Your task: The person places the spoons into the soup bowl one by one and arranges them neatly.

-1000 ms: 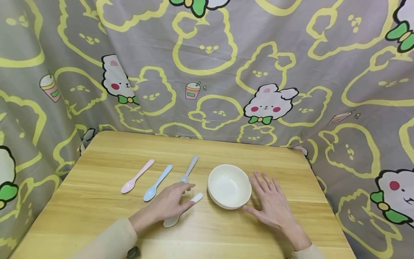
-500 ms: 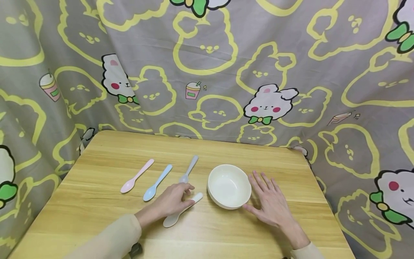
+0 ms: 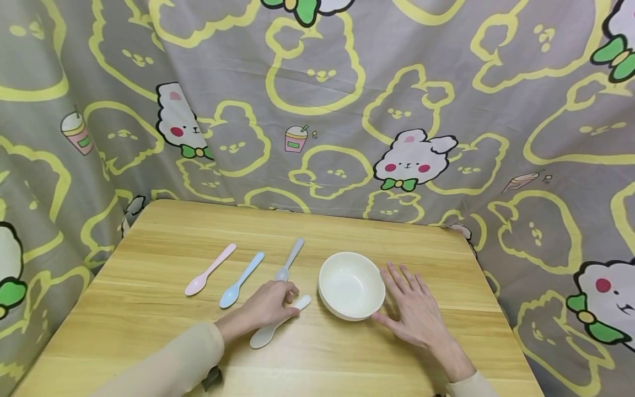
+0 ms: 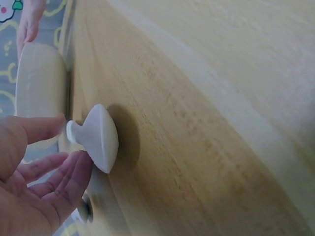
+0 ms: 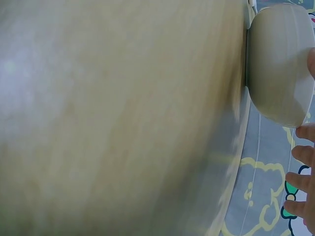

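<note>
A white spoon [image 3: 268,333] lies on the wooden table, in the same place as before. My left hand [image 3: 270,303] is over its handle, thumb on the near side and fingers bent on the far side. In the left wrist view, a gap shows between the thumb [image 4: 47,129] and the fingers beside the spoon [image 4: 101,137]; a firm grip is not visible. To its right stands a cream bowl [image 3: 351,286]. My right hand [image 3: 416,314] is beside the bowl with fingers spread and straight, its thumb and index fingertips at the bowl's side.
Left of the white spoon lie a grey spoon [image 3: 292,257], partly behind the left hand, a light blue spoon [image 3: 241,281] and a pink spoon [image 3: 210,271]. A patterned curtain [image 3: 327,110] hangs behind the table [image 3: 397,364] and at both its sides.
My left hand has shifted slightly to the right, its fingers bending a little more around the white spoon's handle. The right hand, the bowl and the spoons have stayed put.
</note>
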Demonstrator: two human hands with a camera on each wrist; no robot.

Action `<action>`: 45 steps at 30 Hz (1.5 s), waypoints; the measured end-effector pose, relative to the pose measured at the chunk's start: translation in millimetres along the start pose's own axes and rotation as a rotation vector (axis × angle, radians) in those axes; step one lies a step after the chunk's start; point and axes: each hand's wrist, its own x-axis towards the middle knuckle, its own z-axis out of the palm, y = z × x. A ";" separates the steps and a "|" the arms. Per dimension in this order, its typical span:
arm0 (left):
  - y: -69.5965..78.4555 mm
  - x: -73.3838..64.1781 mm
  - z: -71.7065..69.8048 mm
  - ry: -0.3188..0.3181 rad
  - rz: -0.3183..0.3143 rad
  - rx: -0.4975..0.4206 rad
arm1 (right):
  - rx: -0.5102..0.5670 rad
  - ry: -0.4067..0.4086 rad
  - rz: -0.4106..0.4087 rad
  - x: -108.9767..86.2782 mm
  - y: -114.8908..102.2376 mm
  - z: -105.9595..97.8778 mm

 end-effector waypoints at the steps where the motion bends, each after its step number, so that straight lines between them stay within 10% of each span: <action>1: -0.2 0.7 0.5 -0.001 0.002 0.004 | -0.002 -0.002 0.000 0.0 -0.2 -0.4; 45: 2.2 11.5 -0.6 -0.187 -0.028 -0.262 | -0.014 -0.003 -0.007 0.9 -1.1 -2.6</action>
